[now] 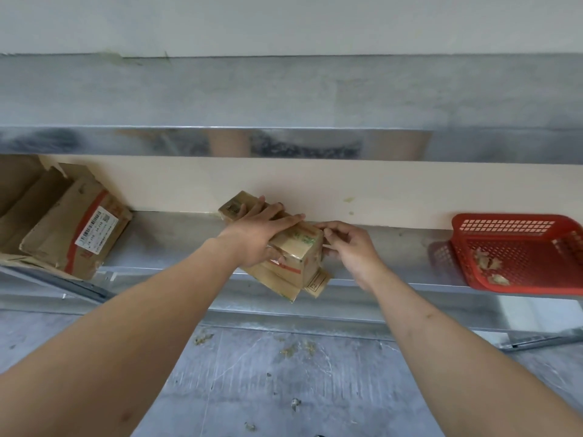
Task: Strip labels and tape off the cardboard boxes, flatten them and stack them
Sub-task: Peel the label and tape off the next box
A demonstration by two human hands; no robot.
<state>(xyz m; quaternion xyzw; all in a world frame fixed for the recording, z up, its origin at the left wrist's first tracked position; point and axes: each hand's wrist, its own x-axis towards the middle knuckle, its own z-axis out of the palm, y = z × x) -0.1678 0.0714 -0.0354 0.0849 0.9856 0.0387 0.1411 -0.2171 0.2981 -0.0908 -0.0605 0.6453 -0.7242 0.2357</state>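
Note:
A small cardboard box wrapped in glossy tape lies tilted on the metal shelf, its lower end jutting past the shelf's front edge. A barcode label shows on its far end. My left hand lies flat on top of the box with straight fingers, thumb at its side. At the box's right upper corner my right hand pinches with thumb and forefinger; whether tape is between them is too small to tell.
A large open carton at the left holds a cardboard box with a white barcode label and red tape. A red plastic basket with several scraps sits at the right. A second shelf runs above. Scraps litter the grey floor below.

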